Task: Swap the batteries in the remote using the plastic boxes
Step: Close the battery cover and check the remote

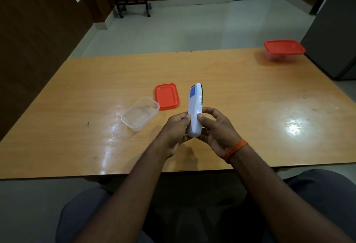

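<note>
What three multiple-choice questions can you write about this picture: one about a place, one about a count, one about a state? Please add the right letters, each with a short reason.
1. Where on the table does the closed box stand?
A. far right corner
B. near left edge
C. centre

2. How many red lids show?
A. one
B. two
C. three

3. How is the remote?
A. lying flat on the table
B. held in both hands
C. inside a box

Answers:
1 A: it sits at the far right corner.
2 B: one lies loose on the table and another closes the far box.
3 B: the left hand and the right hand grip its lower end.
</note>
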